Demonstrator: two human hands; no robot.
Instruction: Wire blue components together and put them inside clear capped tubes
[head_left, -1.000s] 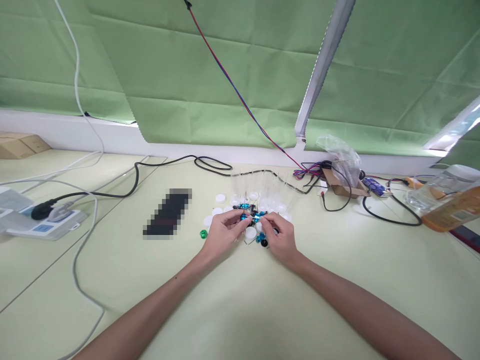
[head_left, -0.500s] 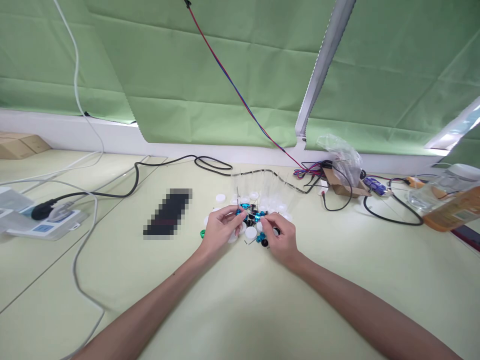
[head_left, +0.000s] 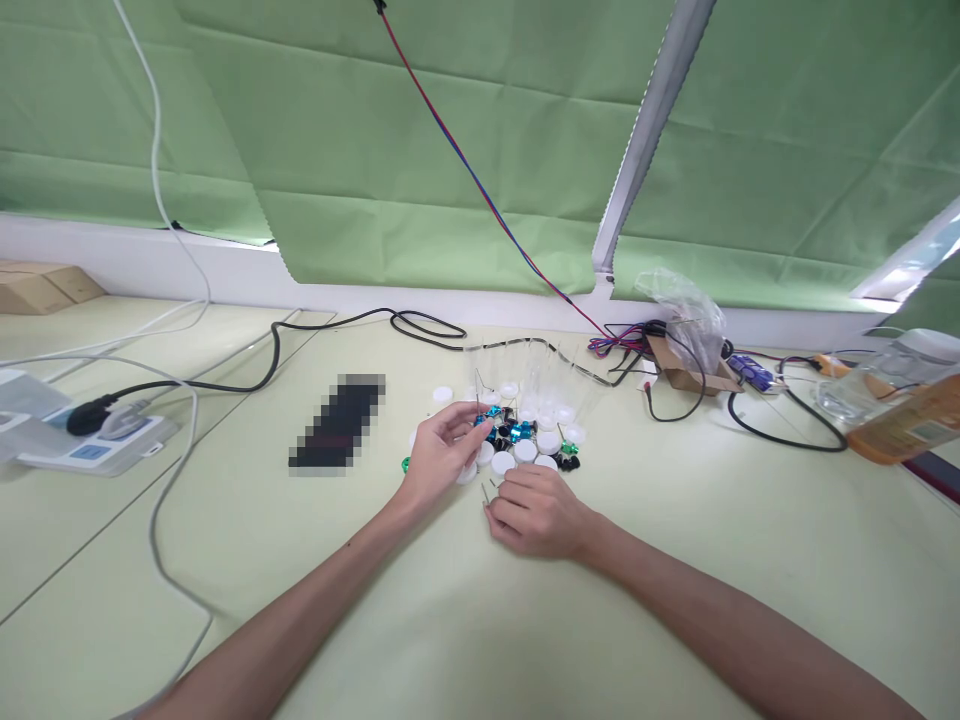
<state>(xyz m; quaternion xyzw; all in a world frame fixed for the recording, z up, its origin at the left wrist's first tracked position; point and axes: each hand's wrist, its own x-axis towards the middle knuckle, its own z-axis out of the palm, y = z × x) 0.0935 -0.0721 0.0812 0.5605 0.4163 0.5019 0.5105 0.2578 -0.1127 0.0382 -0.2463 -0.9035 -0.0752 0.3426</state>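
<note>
Over the left side of a small heap of parts, my left hand (head_left: 442,450) pinches a shiny blue metal part (head_left: 486,424) between thumb and fingers. A thin dark rod (head_left: 478,392) stands up from the same fingertips. My right hand (head_left: 536,510) is closed low on the table in front of the heap, with a thin metal rod (head_left: 485,493) poking out at its fingertips. Its curled fingers hide the rest of that rod. Around both hands lie several white round caps (head_left: 503,463), another blue metal part (head_left: 521,431), a green part (head_left: 570,448) and small black pieces (head_left: 569,463).
Clear tubes (head_left: 536,375) stand behind the caps. A blurred-out dark object (head_left: 337,425) lies to the left, near a power strip (head_left: 97,450) with cables. At the right are an open cardboard box (head_left: 694,378), a clear plastic bag (head_left: 686,305) and an orange bottle (head_left: 907,420).
My right hand has left the blue part and moved down and left to the table's front area, closing on a thin metal rod. The left hand has hardly moved.
</note>
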